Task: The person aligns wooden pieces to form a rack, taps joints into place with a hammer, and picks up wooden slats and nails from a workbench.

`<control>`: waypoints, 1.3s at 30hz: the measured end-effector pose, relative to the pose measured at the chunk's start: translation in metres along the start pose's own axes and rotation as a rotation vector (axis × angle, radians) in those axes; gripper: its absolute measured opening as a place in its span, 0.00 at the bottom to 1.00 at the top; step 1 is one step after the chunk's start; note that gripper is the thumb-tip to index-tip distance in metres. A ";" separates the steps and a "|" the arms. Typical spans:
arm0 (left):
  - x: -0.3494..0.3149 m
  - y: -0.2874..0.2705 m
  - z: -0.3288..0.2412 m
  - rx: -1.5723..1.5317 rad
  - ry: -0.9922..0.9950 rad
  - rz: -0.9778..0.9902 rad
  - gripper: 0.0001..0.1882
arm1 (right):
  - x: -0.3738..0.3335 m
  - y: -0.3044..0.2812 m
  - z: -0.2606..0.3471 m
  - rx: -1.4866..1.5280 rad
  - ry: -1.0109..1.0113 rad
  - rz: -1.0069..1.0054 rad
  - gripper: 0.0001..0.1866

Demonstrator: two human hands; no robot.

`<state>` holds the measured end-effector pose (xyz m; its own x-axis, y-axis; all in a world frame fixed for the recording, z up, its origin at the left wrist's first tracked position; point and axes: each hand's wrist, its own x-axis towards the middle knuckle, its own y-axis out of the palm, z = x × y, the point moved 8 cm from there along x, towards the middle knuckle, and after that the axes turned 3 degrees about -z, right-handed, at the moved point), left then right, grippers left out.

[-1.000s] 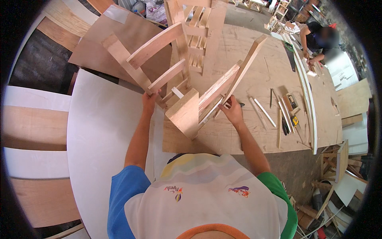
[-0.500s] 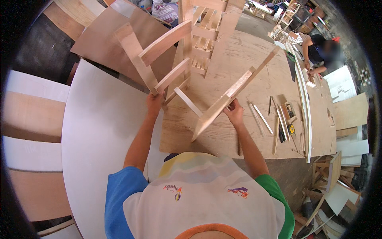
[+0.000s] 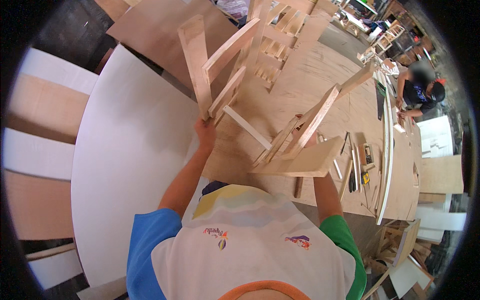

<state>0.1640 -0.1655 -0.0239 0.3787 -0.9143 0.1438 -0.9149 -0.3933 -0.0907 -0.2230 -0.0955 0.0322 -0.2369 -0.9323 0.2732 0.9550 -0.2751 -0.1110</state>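
Note:
Above the plywood table I hold a wooden chair frame tilted in the air. Two curved slats join its posts, and a thin pale strip runs across to its other side. My left hand is closed round the frame at the foot of one post, beside the lower slat. On the other side, my right hand grips the chair frame from within and behind its bars. These bars partly hide its fingers. A wide flat board of the frame faces me just in front of my right wrist.
Another slatted wooden piece stands at the table's far side. To the right lie thin wood strips, a tape measure, a small wooden box and a long white strip. A large white panel spans the left. A co-worker works far right.
The chair frame has turned in my hands, bringing its wide flat board into view on the near right. My right hand now sits deeper behind the bars. The whole view has swung slightly.

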 end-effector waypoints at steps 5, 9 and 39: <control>-0.037 -0.007 -0.037 0.087 0.024 -0.089 0.06 | 0.029 -0.028 -0.105 -0.081 -0.013 0.136 0.22; -0.065 -0.021 -0.043 0.073 0.002 -0.185 0.06 | 0.047 -0.019 -0.126 0.167 0.167 0.240 0.27; -0.167 -0.032 -0.018 0.016 0.003 -0.344 0.05 | 0.061 0.002 -0.049 -0.005 0.145 0.586 0.26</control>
<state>0.1272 0.0019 -0.0269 0.6644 -0.7275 0.1712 -0.7313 -0.6801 -0.0520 -0.2445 -0.1642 0.0018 0.3067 -0.9513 0.0320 0.9328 0.2937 -0.2087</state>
